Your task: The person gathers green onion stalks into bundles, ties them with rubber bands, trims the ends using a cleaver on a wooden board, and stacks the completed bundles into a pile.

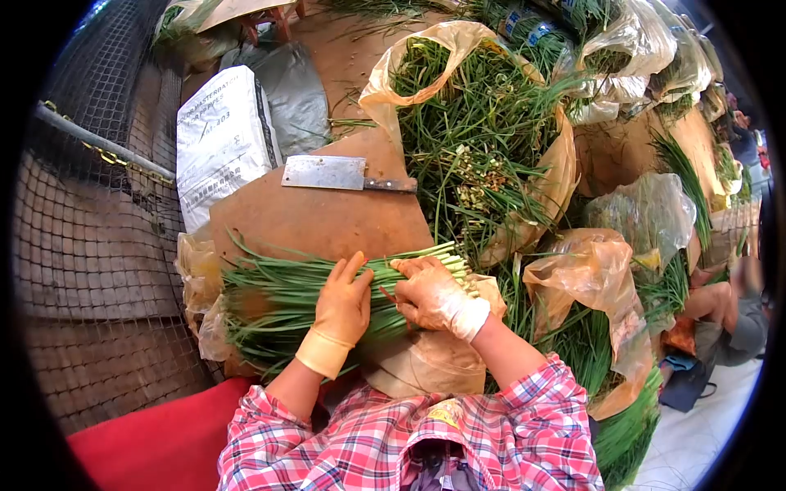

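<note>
A thick bundle of green chives (282, 286) lies crosswise in front of me, its pale stem ends to the right. My left hand (340, 304), in a pale rubber glove, grips the bundle's middle from above with its fingers reaching over it. Closer to the stems, my right hand (430, 296), also gloved, has its fingers curled onto the bundle. A thin red strip, perhaps a rubber band, shows between the hands; how it runs is partly hidden. Beyond the bundle, a cleaver (327, 173) with a dark handle rests on a brown board (319, 217).
A large open plastic bag (565, 164) of loose greens stands beyond my right hand. More bags of greens line the right, including an orange-tinted one (594, 274). At left are a white printed sack (225, 139) and black netting (106, 270). Another person (716, 307) sits at far right.
</note>
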`<state>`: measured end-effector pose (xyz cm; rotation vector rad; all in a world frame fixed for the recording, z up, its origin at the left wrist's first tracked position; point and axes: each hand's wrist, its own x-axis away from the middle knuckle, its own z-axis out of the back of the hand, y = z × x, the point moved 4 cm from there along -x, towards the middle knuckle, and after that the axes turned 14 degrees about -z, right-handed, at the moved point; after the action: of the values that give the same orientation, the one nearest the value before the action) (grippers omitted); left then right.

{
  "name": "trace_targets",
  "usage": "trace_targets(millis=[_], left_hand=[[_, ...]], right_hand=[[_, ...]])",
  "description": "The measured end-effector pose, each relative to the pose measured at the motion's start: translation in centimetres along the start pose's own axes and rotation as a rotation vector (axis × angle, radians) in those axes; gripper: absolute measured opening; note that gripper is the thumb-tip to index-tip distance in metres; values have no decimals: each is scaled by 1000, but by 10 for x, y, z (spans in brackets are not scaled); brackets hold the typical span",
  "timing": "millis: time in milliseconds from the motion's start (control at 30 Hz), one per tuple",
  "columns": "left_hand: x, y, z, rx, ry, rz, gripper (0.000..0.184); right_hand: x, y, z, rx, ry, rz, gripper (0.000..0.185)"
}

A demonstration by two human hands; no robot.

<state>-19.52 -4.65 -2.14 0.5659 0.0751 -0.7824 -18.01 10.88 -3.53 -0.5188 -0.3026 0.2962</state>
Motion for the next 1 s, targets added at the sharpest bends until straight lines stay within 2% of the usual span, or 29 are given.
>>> trace_targets(millis=[67, 167, 267, 300, 367, 400, 467, 500, 633, 833, 1000], left_hand=[[5, 1, 7, -1, -19, -5, 27], [-3, -20, 20, 117, 68, 156, 32], [-26, -45, 22, -199, -166, 158, 27], [-35, -52, 20, -201, -163, 155, 27], [-38, -70, -2, -284, -453, 271, 23], [-36, -73, -12, -283, -453, 270, 23], [-29, -83, -31, 61, -347, 581, 25], [-29, -83, -37, 90, -420, 635, 28], [-18, -99, -68, 220, -400, 729, 24], [-27, -83, -67, 290, -425, 634, 21], [-33, -70, -56, 234, -387, 559, 19]], right_hand=[[4, -1, -1, -6, 27, 28, 16], [8, -6, 3, -50, 89, 78, 12], [7, -5, 0, -49, 74, 63, 11], [7, -5, 1, -47, 79, 63, 11], [9, -6, 1, -45, 92, 64, 11], [10, -7, 1, -45, 92, 63, 11], [9, -6, 1, -48, 79, 44, 10], [8, -6, 2, -47, 82, 43, 10], [7, -5, -1, -8, 72, 44, 16], [8, -5, -2, -5, 69, 31, 17], [7, -4, -3, 22, 71, 27, 18]])
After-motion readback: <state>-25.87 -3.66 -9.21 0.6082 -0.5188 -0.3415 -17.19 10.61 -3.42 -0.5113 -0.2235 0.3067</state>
